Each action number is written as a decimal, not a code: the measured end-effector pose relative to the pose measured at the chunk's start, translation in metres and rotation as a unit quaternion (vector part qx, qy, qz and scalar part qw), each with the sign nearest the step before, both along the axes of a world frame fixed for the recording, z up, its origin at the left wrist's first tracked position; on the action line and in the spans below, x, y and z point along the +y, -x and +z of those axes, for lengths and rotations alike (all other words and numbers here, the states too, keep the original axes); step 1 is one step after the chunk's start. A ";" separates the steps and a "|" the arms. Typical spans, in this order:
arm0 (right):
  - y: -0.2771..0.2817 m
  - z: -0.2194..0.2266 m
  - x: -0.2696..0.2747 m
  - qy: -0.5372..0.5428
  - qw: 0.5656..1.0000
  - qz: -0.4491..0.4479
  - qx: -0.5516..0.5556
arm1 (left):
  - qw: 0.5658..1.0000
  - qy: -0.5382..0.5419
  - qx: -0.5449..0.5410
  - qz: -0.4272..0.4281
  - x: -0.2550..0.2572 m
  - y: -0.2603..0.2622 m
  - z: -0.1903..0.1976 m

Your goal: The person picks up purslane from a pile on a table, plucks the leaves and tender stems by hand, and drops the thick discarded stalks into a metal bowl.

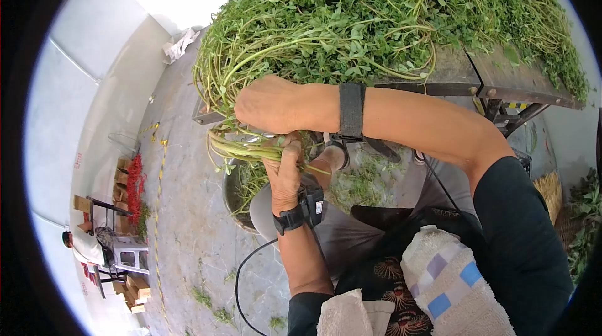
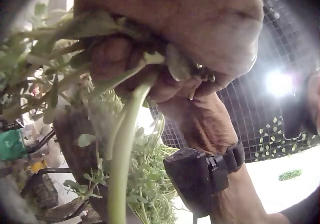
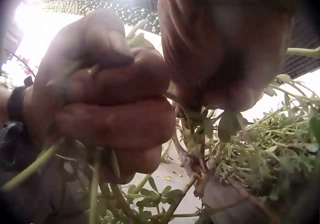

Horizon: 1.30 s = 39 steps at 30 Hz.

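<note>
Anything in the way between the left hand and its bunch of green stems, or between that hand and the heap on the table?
Left hand to stems: nothing visible, its fingers curl round them. Left hand to heap: the right hand is in between, in the head view.

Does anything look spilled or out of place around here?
Yes, loose greenery lies scattered on the floor near the table. It looks spilled, perhaps fallen from the big heap of plants on top.
</note>
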State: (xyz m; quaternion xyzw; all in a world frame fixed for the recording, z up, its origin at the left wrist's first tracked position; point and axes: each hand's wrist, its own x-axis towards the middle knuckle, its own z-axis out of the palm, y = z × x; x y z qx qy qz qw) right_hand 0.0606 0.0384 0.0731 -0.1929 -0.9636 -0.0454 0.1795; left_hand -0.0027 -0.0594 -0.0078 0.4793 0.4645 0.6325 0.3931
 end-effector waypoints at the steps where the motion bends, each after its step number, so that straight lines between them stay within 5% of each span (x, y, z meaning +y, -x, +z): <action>1: -0.001 0.000 0.000 0.005 1.000 0.006 0.004 | 1.000 0.002 -0.002 0.000 0.001 0.002 -0.001; 13: -0.012 -0.015 0.050 0.186 0.982 -0.004 -0.022 | 0.998 -0.054 0.028 -0.023 0.005 0.010 -0.007; 15: -0.022 -0.013 0.044 0.210 0.971 0.094 0.068 | 0.998 -0.056 0.031 -0.028 0.005 0.010 -0.006; 17: -0.028 0.000 0.040 0.227 0.970 0.076 0.032 | 0.997 -0.056 0.034 -0.034 0.006 0.014 -0.007; 20: -0.035 0.007 0.039 0.240 0.968 0.057 0.040 | 0.997 -0.071 -0.019 -0.033 0.009 0.026 -0.010; 22: -0.041 0.007 0.037 0.238 0.966 0.054 0.088 | 0.974 -0.131 -0.146 -0.111 0.009 0.035 -0.009; 25: -0.064 0.002 0.013 0.503 0.824 0.009 0.262 | 0.956 -0.152 -0.209 -0.139 0.006 0.039 -0.002; 31: -0.088 -0.059 -0.003 0.647 0.702 -0.045 0.294 | 0.926 -0.153 -0.286 -0.193 0.003 0.046 0.002; 32: -0.086 -0.069 -0.005 0.650 0.698 -0.046 0.296 | 0.927 -0.147 -0.286 -0.193 0.003 0.047 0.002; 34: -0.083 -0.081 -0.011 0.541 0.780 -0.056 0.309 | 0.906 -0.165 -0.316 -0.229 0.005 0.049 0.003; 39: -0.097 -0.076 -0.024 0.560 0.736 -0.082 0.372 | 0.836 -0.208 -0.418 -0.288 0.010 0.060 -0.004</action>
